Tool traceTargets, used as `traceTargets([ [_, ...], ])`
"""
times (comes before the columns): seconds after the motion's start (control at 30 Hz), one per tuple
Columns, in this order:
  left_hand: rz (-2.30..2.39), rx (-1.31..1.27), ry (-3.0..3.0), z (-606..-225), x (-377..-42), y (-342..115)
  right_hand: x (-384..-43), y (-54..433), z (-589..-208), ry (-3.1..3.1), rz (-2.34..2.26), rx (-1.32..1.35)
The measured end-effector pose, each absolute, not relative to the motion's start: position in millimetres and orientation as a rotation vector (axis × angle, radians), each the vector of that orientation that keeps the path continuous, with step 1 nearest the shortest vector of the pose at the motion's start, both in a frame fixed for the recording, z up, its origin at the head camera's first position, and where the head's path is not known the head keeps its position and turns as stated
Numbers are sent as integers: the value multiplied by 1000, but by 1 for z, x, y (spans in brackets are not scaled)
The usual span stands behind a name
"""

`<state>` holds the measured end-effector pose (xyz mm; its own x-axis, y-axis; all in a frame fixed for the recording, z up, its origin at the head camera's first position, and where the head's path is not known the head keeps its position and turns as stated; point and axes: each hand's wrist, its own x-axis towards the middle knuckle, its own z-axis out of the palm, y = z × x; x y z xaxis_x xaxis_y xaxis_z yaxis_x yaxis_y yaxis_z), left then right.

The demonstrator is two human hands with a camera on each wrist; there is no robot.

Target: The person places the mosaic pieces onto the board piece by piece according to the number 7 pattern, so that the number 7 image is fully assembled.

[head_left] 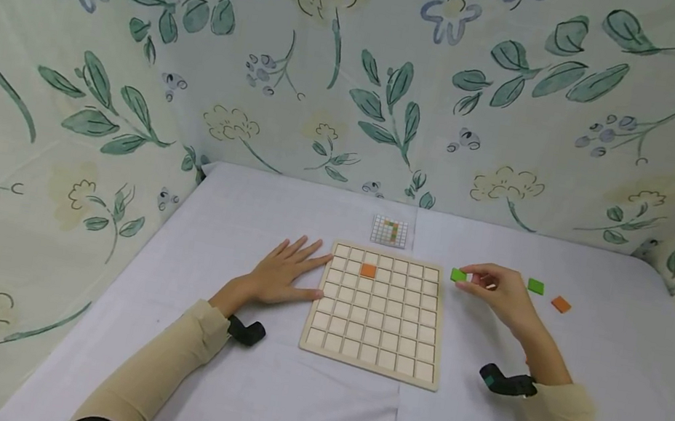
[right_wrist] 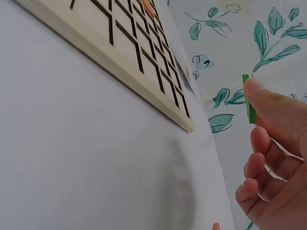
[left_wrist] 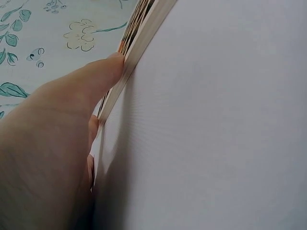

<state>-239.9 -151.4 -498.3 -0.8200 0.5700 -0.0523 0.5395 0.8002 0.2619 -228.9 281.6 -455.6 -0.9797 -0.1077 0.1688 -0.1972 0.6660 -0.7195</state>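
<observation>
A wooden grid board (head_left: 366,371) lies on the white-covered table, with one orange tile (head_left: 368,271) set in a square near its top. My left hand (head_left: 280,279) is spread flat at the board's left edge; in the left wrist view the thumb tip (left_wrist: 115,62) touches that edge. Just off the board's right side, my right hand (head_left: 500,291) pinches a green tile (head_left: 458,275) between thumb and forefinger. The right wrist view shows this green tile (right_wrist: 249,100) held on edge, above the table, with the other fingers curled loosely below it.
Behind the board lies a small card (head_left: 389,231) printed with a grid and coloured squares. To the right of my right hand are a loose green tile (head_left: 535,286) and an orange tile (head_left: 561,305). A flowered cloth (head_left: 325,120) hangs behind the table.
</observation>
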Motion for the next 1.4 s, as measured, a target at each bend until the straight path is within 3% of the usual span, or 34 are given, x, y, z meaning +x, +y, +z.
traceTargets([
  [1.4,366,888,2881,-500,-240,-152,-251,174,-468,-2814,1494,468],
])
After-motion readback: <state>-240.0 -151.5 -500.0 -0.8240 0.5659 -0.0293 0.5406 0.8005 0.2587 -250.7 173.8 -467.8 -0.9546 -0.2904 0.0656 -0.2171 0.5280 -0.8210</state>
